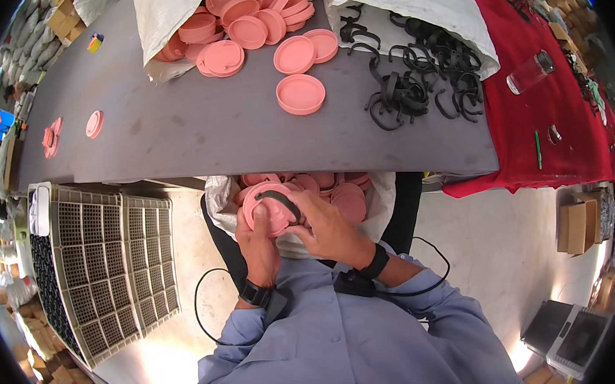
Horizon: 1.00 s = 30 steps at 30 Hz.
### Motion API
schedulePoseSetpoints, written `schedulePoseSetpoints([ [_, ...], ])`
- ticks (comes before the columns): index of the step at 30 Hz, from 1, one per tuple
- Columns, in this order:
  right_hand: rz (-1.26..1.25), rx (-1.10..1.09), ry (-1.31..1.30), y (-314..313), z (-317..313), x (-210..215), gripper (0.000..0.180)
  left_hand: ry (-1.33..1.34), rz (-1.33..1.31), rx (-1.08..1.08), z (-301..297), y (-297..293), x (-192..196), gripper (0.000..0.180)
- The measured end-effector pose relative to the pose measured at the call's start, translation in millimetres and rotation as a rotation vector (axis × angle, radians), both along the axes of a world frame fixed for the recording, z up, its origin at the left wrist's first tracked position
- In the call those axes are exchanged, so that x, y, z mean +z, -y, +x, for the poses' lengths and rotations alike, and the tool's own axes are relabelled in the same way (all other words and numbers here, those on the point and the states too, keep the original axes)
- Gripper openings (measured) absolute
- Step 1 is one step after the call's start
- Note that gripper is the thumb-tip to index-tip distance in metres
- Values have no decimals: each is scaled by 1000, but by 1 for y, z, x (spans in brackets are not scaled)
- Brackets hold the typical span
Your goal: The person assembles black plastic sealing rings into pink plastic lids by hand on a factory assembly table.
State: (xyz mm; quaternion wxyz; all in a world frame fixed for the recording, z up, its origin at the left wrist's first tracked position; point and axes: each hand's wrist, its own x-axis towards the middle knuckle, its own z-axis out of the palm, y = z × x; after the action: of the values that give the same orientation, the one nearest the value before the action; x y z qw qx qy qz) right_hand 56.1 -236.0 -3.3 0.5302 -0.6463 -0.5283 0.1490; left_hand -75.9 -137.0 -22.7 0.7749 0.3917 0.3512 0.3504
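My left hand point(255, 241) grips a pink round lid point(269, 206) from the left, held above a white sack point(380, 201) in my lap that is full of pink lids point(350, 199). My right hand point(326, 228) presses a black curved strap point(280, 198) onto the top of that lid. On the grey table point(194, 129) beyond, loose pink lids point(300, 93) lie in front of an open white sack point(163, 15) spilling more of them. A heap of black straps point(421, 75) lies to their right on white sacking.
A red cloth point(533, 124) covers the table's right part, with a clear glass point(529, 72) and a green pen point(537, 148) on it. Three pink lids point(94, 123) lie at the table's left. Grey lattice crates point(104, 266) stand on the floor to my left. Cardboard boxes point(577, 225) sit on the right.
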Motion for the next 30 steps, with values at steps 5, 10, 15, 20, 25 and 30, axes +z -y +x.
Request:
schedulePoseSetpoints([
  [5, -24, -5, -30, 6, -7, -5, 59, -275, 331, 2, -4, 2, -19, 37],
  [10, -124, -19, 296, 10, -8, -24, 57, -69, 104, -136, 6, 0, -14, 40],
  [15, -122, -19, 649, 8, -7, -11, 52, 36, -128, -271, 10, -2, 5, 45],
  [20, -170, 54, 340, 18, 31, -11, 44, 50, -219, -374, 20, -9, 12, 46],
  [25, -155, -518, 394, 19, 123, -8, 36, -121, 61, -561, 33, -22, -56, 45],
  [30, -270, -702, 461, 17, 163, -21, 39, -744, 748, -772, 66, -27, -43, 53],
])
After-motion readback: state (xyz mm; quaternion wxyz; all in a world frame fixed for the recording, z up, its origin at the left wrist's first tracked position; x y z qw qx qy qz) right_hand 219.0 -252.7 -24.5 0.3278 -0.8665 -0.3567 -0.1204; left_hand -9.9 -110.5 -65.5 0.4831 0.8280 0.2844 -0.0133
